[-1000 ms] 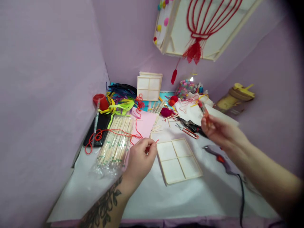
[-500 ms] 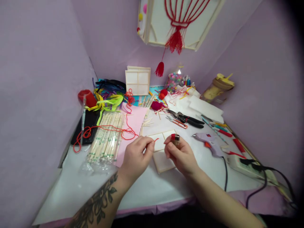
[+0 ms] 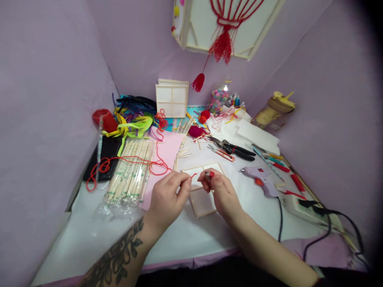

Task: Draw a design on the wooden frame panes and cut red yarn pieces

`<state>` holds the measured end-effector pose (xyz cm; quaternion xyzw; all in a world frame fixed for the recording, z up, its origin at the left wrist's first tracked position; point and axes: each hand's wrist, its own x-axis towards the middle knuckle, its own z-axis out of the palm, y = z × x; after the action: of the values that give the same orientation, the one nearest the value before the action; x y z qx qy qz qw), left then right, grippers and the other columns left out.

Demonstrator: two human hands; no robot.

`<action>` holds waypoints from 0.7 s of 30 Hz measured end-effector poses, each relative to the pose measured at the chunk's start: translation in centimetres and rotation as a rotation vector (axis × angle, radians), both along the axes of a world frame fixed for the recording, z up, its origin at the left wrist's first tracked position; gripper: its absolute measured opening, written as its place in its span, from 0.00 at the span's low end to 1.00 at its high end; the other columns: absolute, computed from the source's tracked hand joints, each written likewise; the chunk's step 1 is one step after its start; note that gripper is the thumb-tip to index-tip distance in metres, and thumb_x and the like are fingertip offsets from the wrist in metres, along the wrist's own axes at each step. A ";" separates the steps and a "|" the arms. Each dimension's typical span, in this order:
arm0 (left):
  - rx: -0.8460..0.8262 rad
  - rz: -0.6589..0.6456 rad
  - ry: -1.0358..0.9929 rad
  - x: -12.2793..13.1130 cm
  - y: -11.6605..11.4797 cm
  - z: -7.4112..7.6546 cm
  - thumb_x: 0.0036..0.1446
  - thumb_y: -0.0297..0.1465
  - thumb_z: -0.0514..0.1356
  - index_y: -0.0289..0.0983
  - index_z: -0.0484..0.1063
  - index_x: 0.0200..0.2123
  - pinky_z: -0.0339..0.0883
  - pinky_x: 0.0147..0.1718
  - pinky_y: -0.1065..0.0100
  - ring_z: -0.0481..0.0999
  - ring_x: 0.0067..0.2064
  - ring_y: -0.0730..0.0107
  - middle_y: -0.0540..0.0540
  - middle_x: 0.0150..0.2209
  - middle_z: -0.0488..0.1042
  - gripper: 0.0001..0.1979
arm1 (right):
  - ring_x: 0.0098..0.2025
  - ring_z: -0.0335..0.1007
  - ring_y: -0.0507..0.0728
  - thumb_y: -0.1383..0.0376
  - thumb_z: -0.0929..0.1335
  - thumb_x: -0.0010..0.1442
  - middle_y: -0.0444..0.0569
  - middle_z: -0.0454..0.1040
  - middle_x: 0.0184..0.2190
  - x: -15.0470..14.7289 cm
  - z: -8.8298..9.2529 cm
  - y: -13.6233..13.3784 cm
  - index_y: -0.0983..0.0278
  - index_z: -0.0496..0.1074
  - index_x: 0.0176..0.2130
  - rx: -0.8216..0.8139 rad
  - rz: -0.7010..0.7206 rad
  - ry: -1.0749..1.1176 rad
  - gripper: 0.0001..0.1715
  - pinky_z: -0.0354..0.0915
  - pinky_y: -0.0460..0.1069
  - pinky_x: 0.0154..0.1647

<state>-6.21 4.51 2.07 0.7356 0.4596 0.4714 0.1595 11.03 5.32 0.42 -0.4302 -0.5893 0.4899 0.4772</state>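
Observation:
My left hand (image 3: 170,195) pinches red yarn (image 3: 137,159), whose short end sticks out past my thumb toward the right. From there the yarn trails left over the bundle of sticks. In my right hand (image 3: 221,193) is a lighter (image 3: 209,174) with a red top, its metal end tilted toward the yarn tip. A small gap lies between lighter and yarn; no flame can be made out. Beneath both hands a white panel with a wooden stick frame (image 3: 203,202) lies on the table, partly hidden by them.
Bagged wooden sticks (image 3: 128,171) and pink paper (image 3: 166,145) lie to the left. Pruning shears (image 3: 231,149), thread snips (image 3: 221,153), a glue gun (image 3: 259,179) and a power strip (image 3: 311,213) are on the right. Framed panels (image 3: 172,99) lean at the back; a red-tasselled lantern (image 3: 221,44) hangs above.
My right hand has turned the lighter, tipping its top leftward, and moved closer to the yarn end. My left hand keeps its pinch. The camera view has shifted slightly.

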 end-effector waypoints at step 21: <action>-0.034 0.089 -0.019 0.0 0.1 0.1 0.62 0.27 0.57 0.36 0.71 0.34 0.63 0.29 0.74 0.71 0.29 0.76 0.52 0.28 0.73 0.05 | 0.26 0.54 0.50 0.67 0.68 0.55 0.37 0.60 0.24 -2.5 0.0 0.3 0.59 0.60 0.35 -0.140 -0.145 0.270 0.11 0.54 0.45 0.26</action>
<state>-6.19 4.61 2.15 0.7071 0.4982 0.4772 0.1552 8.52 5.61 0.40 -0.4339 -0.4519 0.5473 0.5550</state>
